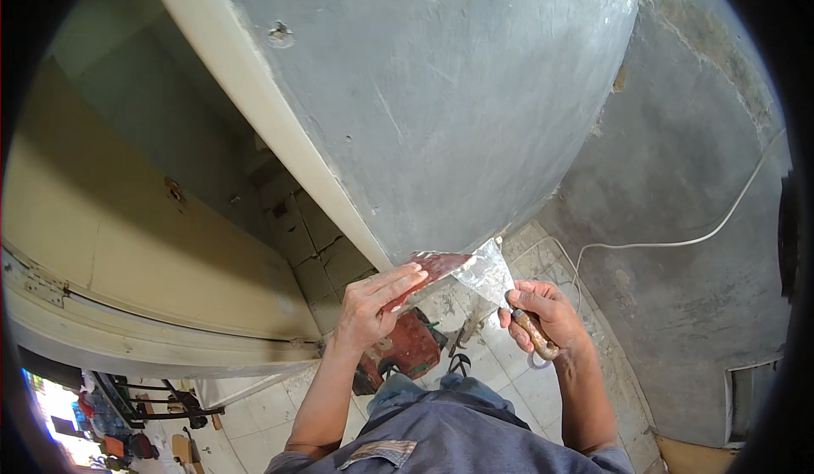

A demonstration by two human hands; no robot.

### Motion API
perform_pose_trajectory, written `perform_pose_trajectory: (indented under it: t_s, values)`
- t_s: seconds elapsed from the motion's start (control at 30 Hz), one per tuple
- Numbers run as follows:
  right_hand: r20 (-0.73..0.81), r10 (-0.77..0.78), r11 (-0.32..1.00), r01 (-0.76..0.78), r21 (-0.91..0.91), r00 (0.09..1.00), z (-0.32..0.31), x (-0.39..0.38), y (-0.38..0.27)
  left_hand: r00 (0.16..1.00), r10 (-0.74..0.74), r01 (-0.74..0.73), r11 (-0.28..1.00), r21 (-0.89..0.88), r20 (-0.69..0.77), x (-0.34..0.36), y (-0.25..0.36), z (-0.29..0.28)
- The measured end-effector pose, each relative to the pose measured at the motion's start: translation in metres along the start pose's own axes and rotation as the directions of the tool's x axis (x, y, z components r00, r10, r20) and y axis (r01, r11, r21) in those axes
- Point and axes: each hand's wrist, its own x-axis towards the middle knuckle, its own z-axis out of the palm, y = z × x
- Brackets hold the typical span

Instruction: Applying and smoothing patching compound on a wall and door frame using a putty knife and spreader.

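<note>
My left hand (366,309) grips a flat dark red plate (439,264), its fingers laid along the upper face and the thumb hidden beneath. Pale smears mark the plate's far edge. In my right hand (549,317) is a putty knife with a worn wooden handle (532,335); my fingers wrap the handle near the blade. Its wide, whitish-smeared metal blade (487,276) points up and left and meets the right end of the plate. Both tools are held in front of my body, close to the lower end of a grey wall (441,118).
A cream door frame (275,122) edges the wall, beside a cream door (127,220) at left. A reddish box-like object (407,344) stands on the tiled floor (509,385) near my feet. White cable (670,243) runs along the right wall (678,160). Clutter lies at lower left.
</note>
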Motion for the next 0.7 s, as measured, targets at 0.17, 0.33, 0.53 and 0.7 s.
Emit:
perform_pose_trajectory:
  t_s: [0.17, 0.33, 0.53, 0.7]
  values:
    - [0.006, -0.094, 0.996, 0.094, -0.009, 0.996, 0.045, 0.007, -0.009, 0.973, -0.222, 0.223, 0.975, 0.007, -0.069, -0.026, -0.015, -0.023]
    - [-0.05, -0.402, 0.914, 0.404, 0.044, 0.914, 0.115, 0.042, -0.012, 0.889, -0.416, 0.417, 0.908, -0.039, -0.191, -0.072, -0.048, -0.046]
    - [0.059, -0.882, 0.424, 0.842, -0.333, 0.467, 0.174, 0.12, -0.011, 0.731, -0.659, 0.664, 0.747, -0.037, -0.178, -0.118, -0.09, -0.085]
    - [0.332, -0.938, -0.311, 0.658, -0.686, -0.096, 0.166, 0.164, -0.053, 0.776, -0.571, 0.583, 0.812, -0.042, -0.266, -0.154, -0.131, -0.099]
